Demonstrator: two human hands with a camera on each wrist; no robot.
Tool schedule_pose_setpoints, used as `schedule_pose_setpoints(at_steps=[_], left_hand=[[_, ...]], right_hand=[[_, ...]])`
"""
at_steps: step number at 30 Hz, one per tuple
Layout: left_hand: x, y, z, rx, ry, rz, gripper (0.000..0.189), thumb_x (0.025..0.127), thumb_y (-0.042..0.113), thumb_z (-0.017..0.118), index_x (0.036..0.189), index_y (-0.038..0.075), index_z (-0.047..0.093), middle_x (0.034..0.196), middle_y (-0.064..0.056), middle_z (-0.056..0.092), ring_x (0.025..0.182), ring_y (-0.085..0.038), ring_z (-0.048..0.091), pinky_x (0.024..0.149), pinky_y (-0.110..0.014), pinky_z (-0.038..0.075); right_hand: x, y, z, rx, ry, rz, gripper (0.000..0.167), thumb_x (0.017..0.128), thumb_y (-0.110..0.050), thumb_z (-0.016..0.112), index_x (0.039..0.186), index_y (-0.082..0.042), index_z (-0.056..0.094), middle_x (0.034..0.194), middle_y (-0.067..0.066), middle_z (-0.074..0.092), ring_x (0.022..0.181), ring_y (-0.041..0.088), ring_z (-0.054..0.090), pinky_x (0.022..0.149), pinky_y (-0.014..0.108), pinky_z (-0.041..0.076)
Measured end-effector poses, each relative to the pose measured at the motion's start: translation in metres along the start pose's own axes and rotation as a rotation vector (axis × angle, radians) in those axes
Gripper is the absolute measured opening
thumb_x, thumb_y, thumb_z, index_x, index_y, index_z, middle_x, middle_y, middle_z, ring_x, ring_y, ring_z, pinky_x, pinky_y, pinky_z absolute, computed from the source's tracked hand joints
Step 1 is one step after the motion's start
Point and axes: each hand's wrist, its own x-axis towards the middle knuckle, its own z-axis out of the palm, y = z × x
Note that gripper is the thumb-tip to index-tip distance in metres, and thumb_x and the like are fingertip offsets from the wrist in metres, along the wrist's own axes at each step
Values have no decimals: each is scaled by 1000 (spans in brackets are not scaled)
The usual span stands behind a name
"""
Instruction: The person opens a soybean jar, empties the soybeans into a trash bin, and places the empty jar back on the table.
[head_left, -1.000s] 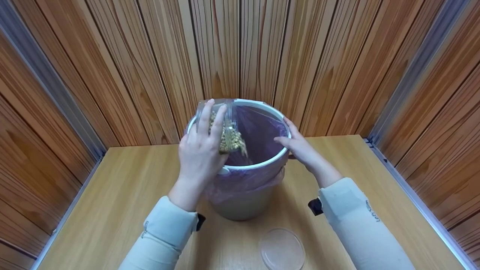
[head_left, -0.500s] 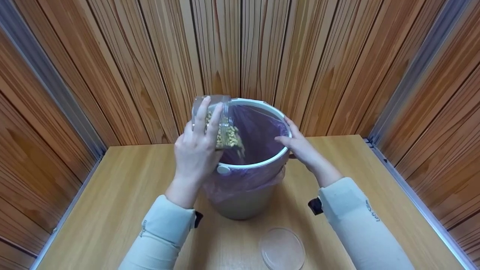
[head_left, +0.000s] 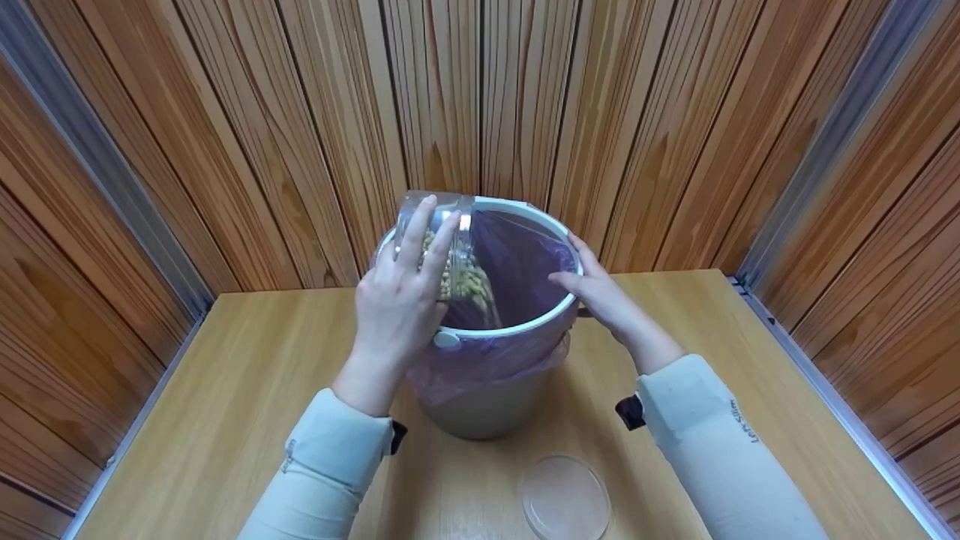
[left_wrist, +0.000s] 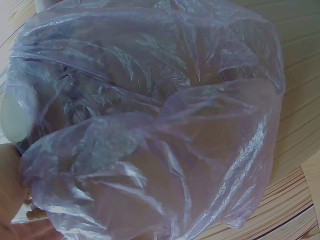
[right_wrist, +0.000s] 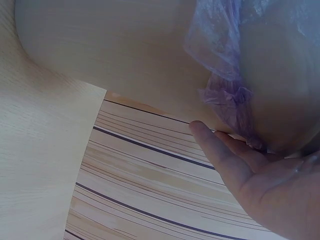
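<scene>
My left hand [head_left: 397, 300] grips a clear plastic jar [head_left: 437, 206], tipped on its side over the left rim of a trash can [head_left: 480, 409]. Pale yellow, bean-like pieces [head_left: 471, 285] spill from the jar's mouth into the can. A thin purple trash bag [head_left: 487, 367] lines the can and folds down over its outside; in the left wrist view the bag [left_wrist: 210, 135] covers most of the frame. My right hand [head_left: 604, 292] holds the can's right rim, thumb inside and fingers outside. In the right wrist view, the fingers [right_wrist: 215, 150] lie along the can's outer wall beside a bunched bit of bag.
A clear round lid [head_left: 566, 499] lies on the wooden table [head_left: 270, 375] in front of the can. Wood-plank walls [head_left: 315, 150] stand behind and at both sides, with metal strips along the corners.
The jar shifted slightly left, then back right over the can, while pieces keep falling from it. Fewer pieces show inside the jar now. My right hand stays on the rim.
</scene>
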Motion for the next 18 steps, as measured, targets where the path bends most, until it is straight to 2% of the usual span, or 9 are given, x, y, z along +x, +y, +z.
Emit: schedule_pose_setpoints(at_steps=[5,9,13,15,18], left_hand=[[0,-2,1,-3,31,24,87,69,0,77,145,22,42,150,-7,45,89,-35,62,47,-37,51],[1,-3,1,-12,38,37,90,66,-5,74,145,26,42,150,-7,45,80,-31,60,45,-34,47],[0,-3,1,-25,20,43,94,64,2,82,143,37,44,151,-10,42,73,-28,57,46,-33,47],[-1,-3,1,-32,11,43,94,64,6,86,141,41,47,151,-13,41,75,-30,60,49,-35,50],[-2,-3,1,-48,-1,38,92,61,9,89,139,42,51,150,-15,39,86,-37,64,51,-39,54]], right_hand=[[0,-1,0,-2,-6,6,84,97,-25,50,160,-18,-5,165,20,5,149,43,19,111,70,26],[-1,-2,0,-5,-6,9,84,97,-26,50,160,-20,-5,165,19,5,149,43,20,111,70,28],[-1,-2,0,-4,-3,5,84,97,-26,50,160,-19,-5,165,20,6,149,42,20,111,69,28],[-1,-1,0,1,-4,4,84,96,-25,50,160,-18,-5,165,21,6,149,43,20,111,69,27],[-1,0,0,9,-3,5,84,96,-24,50,160,-17,-5,165,20,6,149,42,19,112,69,27]])
